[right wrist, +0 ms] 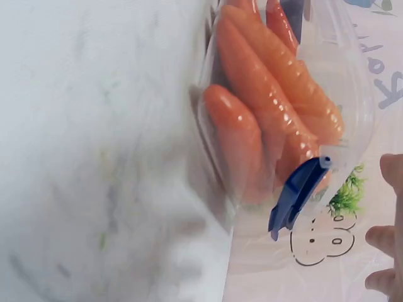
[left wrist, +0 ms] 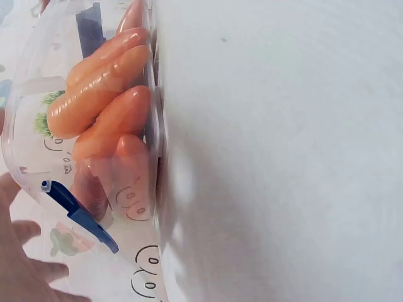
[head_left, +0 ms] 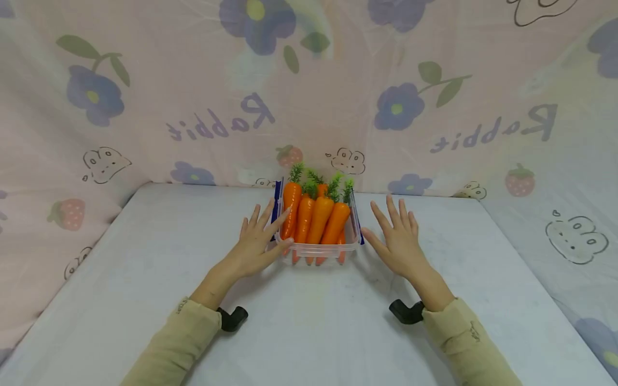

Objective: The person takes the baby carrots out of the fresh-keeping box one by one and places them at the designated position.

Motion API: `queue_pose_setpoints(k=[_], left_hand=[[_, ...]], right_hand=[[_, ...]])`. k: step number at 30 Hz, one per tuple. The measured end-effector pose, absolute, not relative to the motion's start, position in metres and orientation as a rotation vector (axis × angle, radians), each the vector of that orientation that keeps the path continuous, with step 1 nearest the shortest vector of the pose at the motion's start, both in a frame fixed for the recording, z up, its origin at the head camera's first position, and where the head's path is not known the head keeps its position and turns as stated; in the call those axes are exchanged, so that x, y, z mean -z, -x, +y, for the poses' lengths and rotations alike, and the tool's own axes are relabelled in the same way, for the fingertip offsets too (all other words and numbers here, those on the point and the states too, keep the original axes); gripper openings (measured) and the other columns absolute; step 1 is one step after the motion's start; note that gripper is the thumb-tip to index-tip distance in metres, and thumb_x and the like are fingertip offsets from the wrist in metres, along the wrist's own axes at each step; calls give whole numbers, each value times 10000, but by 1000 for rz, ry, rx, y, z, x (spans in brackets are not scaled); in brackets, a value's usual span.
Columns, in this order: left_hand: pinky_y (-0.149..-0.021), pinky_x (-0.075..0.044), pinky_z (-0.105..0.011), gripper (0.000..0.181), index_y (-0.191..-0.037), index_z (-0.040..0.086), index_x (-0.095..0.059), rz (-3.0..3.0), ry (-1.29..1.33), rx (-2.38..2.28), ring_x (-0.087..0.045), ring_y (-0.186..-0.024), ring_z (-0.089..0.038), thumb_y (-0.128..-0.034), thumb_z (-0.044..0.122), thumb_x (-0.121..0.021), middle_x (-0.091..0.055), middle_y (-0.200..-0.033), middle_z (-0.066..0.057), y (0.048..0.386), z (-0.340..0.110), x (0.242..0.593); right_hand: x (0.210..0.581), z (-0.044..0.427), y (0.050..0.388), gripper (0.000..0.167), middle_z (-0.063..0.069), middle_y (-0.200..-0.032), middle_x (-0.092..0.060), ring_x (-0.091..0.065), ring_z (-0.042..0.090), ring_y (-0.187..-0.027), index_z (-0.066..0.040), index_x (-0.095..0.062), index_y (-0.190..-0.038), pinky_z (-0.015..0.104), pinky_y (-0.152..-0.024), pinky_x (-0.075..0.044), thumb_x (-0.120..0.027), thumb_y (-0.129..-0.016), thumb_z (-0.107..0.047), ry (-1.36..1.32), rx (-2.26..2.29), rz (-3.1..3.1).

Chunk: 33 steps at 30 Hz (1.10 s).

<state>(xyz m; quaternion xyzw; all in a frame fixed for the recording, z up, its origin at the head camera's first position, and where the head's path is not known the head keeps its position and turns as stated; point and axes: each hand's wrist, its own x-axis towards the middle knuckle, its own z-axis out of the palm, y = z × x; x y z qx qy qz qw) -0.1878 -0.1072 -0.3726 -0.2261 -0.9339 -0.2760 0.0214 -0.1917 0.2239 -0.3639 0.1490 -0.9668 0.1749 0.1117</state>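
A clear plastic box (head_left: 318,250) with blue side clips (left wrist: 82,217) stands toward the back of the table. Several orange carrots (head_left: 321,217) with green leafy tops (head_left: 334,185) lean inside it, their tips toward the front. At the box's left side is my left hand (head_left: 258,241), fingers spread; its thumb and forefinger overlap the box edge, and whether they touch it I cannot tell. My right hand (head_left: 398,241) is spread at the right side, a small gap from the box. Neither hand holds anything. In the right wrist view, fingertips (right wrist: 383,242) show beside another blue clip (right wrist: 299,195).
The box stands on a white-covered table (head_left: 309,332). A printed cloth (head_left: 328,91) with flowers and rabbits hangs close behind the box and along both sides. Black wrist pieces (head_left: 234,319) stick out from both sleeves above the table.
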Motion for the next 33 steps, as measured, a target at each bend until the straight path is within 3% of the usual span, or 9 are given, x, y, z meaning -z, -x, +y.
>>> queue_pose_setpoints(k=[9,17,26,33], left_hand=[[-1101,-71,-701,582,-1531,231,-246,-2867,788,956,16,-1460,-437,-1004,401,-423,47,-1625,-69,188,-104,375],[-1127,-177,-621,681,-1541,198,-209,-2855,877,1103,-41,-1477,-370,-971,411,-515,108,-1620,-60,191,-108,378],[-1134,-186,-600,725,-1547,181,-167,-2853,911,1153,-43,-1480,-354,-963,376,-551,123,-1617,-62,191,-108,376],[-1118,-201,-617,733,-1546,157,-154,-2848,903,1181,-28,-1480,-358,-965,364,-550,134,-1615,-66,191,-106,378]], right_hand=[[354,205,196,692,179,-1609,-33,58,393,-1471,-184,-236,-1534,660,-1123,-27,-470,-969,-506,-497,-580,-2802],[350,187,202,641,191,-1600,-93,-40,416,-1466,-166,-347,-1496,717,-1083,-115,-597,-939,-362,-566,-707,-2696],[348,166,207,573,204,-1578,-180,-229,431,-1421,-160,-463,-1433,609,-1113,-250,-655,-911,-300,-594,-789,-2565],[347,150,211,554,238,-1568,-182,-379,453,-1326,-157,-481,-1420,576,-1028,-398,-657,-911,-286,-607,-845,-2591]])
